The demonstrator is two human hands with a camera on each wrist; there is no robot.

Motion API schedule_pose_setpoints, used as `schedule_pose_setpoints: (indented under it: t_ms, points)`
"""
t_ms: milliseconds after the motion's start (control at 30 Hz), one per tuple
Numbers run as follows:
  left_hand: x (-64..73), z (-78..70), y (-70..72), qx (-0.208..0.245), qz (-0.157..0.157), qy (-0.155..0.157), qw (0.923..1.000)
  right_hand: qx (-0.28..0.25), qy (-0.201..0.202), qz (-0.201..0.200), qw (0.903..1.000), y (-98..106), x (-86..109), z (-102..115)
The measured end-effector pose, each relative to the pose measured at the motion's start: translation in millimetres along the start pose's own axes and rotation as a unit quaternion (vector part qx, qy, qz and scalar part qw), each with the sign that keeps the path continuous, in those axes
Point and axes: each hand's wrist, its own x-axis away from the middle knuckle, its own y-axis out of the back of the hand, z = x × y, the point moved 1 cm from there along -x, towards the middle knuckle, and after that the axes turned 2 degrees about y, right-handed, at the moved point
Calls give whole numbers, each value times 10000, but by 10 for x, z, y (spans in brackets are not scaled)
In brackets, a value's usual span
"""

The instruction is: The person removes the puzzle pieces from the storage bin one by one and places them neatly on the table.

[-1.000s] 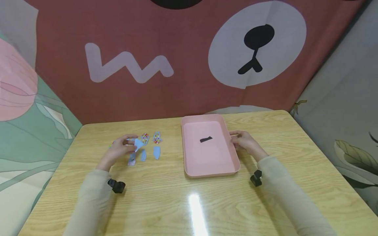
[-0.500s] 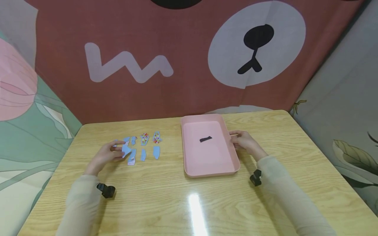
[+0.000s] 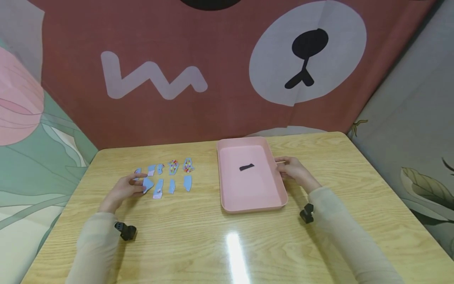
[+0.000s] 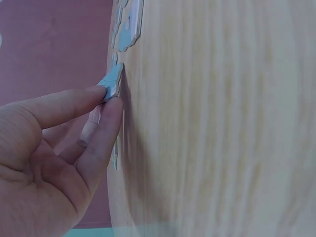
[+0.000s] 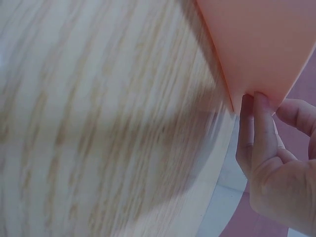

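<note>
My left hand (image 3: 122, 192) pinches a light blue puzzle piece (image 4: 112, 79) between thumb and fingertips. The piece is tilted close over the table at the left end of two short rows of flat pieces. Beside it lies a blue piece with a pale lower edge (image 3: 158, 189), and just beyond is a small blue piece (image 3: 138, 171) partly covered by the fingers. At the pink tray (image 3: 253, 207), my right hand (image 3: 295, 170) holds the right side wall, with fingers against its outer face (image 5: 269, 54). A dark strip-shaped piece (image 3: 246, 167) lies inside the tray.
Two pieces with colourful patterns, the nearer one (image 3: 173, 167) and the farther one (image 3: 188, 165), end the back row. Plain blue pieces (image 3: 187, 183) lie in front of them. The wooden table (image 3: 184, 244) meets a red cloth backdrop (image 3: 159, 122) at its far edge.
My left hand has moved left and slightly nearer, carrying the blue piece down toward the table at the row's left end. The right hand and the tray have stayed in place.
</note>
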Motion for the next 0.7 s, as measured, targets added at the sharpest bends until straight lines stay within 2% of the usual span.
schedule_pose_setpoints:
  t_ms: [433,700]
  points:
    - [-9,16,-17,-256,-162,20,9995,-33,6,32,10000,-2,2,7]
    - [-33,9,-29,-513,-278,231,9980,63,-120,-32,9999,-3,1,9]
